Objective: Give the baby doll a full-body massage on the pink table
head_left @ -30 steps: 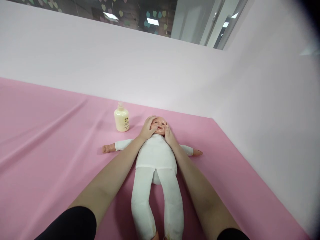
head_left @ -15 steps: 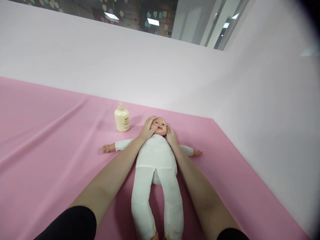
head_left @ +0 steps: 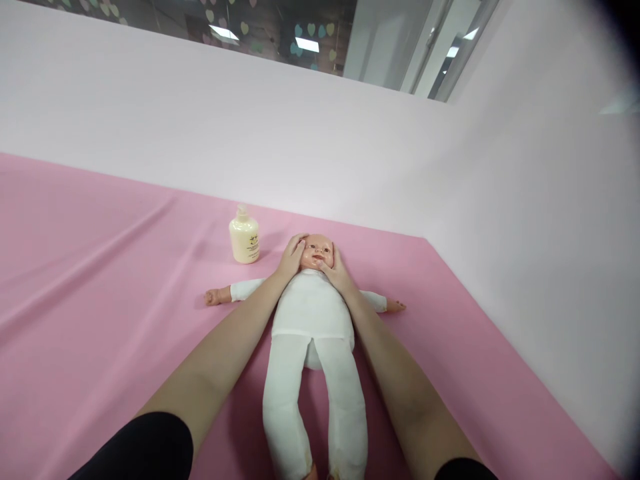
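Observation:
A baby doll [head_left: 311,313] in a white suit lies on its back on the pink sheet [head_left: 100,280], arms spread, head [head_left: 318,251] away from me. My left hand [head_left: 291,257] cups the left side of the doll's head, fingers along its cheek and temple. My right hand [head_left: 337,271] rests against the right cheek and chin, thumb under the jaw. Both hands touch the doll's face without lifting it.
A cream lotion bottle [head_left: 244,236] stands upright on the sheet just left of the doll's head. Pale pink walls [head_left: 525,220] close the back and the right side. A window strip runs along the top.
My left hand has slid off the doll's face to the side of its head, uncovering the face. My right hand has shifted inward under the chin. The doll has stayed put.

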Tool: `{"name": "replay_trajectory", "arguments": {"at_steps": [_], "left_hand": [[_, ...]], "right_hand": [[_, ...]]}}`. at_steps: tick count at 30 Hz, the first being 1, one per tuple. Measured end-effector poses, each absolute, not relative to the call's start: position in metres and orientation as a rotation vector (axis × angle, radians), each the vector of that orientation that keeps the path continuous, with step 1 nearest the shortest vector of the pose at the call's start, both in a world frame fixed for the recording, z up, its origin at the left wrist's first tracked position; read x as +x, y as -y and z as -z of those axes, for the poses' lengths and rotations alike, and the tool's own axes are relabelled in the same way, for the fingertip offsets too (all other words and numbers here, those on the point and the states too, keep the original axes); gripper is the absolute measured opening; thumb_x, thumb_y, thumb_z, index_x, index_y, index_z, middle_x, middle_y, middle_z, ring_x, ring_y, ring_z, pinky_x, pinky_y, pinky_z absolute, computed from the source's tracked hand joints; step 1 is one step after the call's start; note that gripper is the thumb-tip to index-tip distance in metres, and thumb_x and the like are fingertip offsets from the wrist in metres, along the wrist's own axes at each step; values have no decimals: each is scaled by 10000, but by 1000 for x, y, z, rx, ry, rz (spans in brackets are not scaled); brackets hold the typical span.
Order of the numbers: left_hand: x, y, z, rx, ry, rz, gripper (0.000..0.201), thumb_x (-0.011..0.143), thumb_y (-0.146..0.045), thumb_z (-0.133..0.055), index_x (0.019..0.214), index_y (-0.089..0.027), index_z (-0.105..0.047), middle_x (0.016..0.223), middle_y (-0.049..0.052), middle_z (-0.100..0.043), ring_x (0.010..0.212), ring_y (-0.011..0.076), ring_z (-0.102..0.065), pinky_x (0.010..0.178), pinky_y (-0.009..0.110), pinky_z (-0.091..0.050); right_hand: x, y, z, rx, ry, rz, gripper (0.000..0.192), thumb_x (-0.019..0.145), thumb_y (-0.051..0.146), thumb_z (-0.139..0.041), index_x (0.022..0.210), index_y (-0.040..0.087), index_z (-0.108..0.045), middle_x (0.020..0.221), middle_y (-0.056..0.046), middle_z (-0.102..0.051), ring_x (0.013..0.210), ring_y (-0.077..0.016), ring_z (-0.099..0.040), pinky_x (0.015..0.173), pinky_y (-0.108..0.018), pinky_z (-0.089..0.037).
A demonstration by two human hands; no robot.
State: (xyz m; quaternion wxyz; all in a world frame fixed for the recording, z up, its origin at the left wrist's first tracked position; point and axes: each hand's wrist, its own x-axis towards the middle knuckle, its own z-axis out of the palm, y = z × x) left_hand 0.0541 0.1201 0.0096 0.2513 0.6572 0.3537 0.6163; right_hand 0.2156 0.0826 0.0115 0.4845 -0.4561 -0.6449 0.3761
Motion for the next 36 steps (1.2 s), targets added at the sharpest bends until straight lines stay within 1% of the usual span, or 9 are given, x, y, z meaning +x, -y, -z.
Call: {"name": "replay_trajectory", "arguments": {"at_steps": [3, 6, 11, 13, 18, 21, 25, 31, 36], "left_hand": [[56, -129, -2, 1573, -1020, -1638, 323, 881, -406, -384, 1015, -175, -567, 1078, 78, -610, 1062, 202, -552, 976, 387, -422], [56, -130, -1, 1540, -1032, -1622, 319, 884, -396, -364, 993, -179, -571, 1057, 70, -618, 1041, 196, -561, 967, 379, -426], [52, -116, -11, 1830, -1040, -1657, 344, 906, -388, -337, 1091, -178, -537, 1152, 97, -567, 1126, 198, -506, 1022, 392, -373], [52, -110, -17, 2026, -984, -1651, 364, 889, -402, -394, 1161, -185, -497, 1204, 105, -533, 1157, 206, -484, 1035, 401, -361], [54, -103, -24, 2298, -925, -1604, 600, 713, -442, -662, 1219, -194, -456, 1273, 118, -472, 1208, 256, -437, 1048, 431, -349], [55, -104, -24, 2279, -929, -1613, 613, 694, -435, -684, 1211, -193, -462, 1268, 122, -473, 1199, 263, -445, 1041, 441, -358], [55, -107, -22, 2247, -922, -1608, 536, 767, -430, -608, 1221, -189, -458, 1271, 126, -477, 1206, 255, -443, 1047, 446, -348], [55, -108, -19, 2223, -904, -1621, 437, 861, -405, -472, 1238, -186, -446, 1285, 122, -473, 1226, 229, -432, 1067, 432, -330], [55, -107, -19, 2200, -910, -1632, 412, 876, -390, -446, 1237, -190, -446, 1287, 119, -474, 1226, 223, -434, 1068, 427, -333]], "right_hand": [[216, -82, -11, -1130, 1569, -915, 997, 696, 501, -655, 1459, 196, -91, 1494, -80, -255, 1361, -212, -298, 1128, -371, -251], [215, -82, -11, -1151, 1570, -889, 996, 698, 504, -648, 1459, 175, -97, 1499, -84, -243, 1371, -214, -275, 1133, -362, -237], [214, -78, -17, -1145, 1565, -902, 921, 727, 514, -610, 1452, 208, -131, 1488, -65, -276, 1361, -192, -297, 1129, -349, -242], [214, -76, -20, -1163, 1558, -911, 906, 738, 523, -593, 1451, 204, -136, 1492, -67, -266, 1367, -185, -286, 1133, -340, -230], [214, -75, -22, -1201, 1579, -903, 885, 763, 542, -549, 1455, 193, -121, 1510, -69, -220, 1387, -179, -237, 1145, -345, -186], [215, -77, -20, -1192, 1575, -899, 870, 776, 549, -530, 1457, 195, -119, 1509, -65, -227, 1385, -180, -243, 1144, -349, -189], [215, -79, -18, -1204, 1543, -887, 828, 803, 585, -474, 1455, 189, -150, 1510, -57, -229, 1394, -181, -219, 1153, -354, -162], [214, -85, -12, -1191, 1463, -875, 700, 855, 628, -317, 1430, 235, -244, 1491, -14, -288, 1380, -157, -249, 1154, -371, -156], [215, -92, -8, -1183, 1382, -844, 584, 881, 585, -255, 1265, 219, -497, 1317, -34, -531, 1240, -162, -459, 1084, -348, -303]]}}
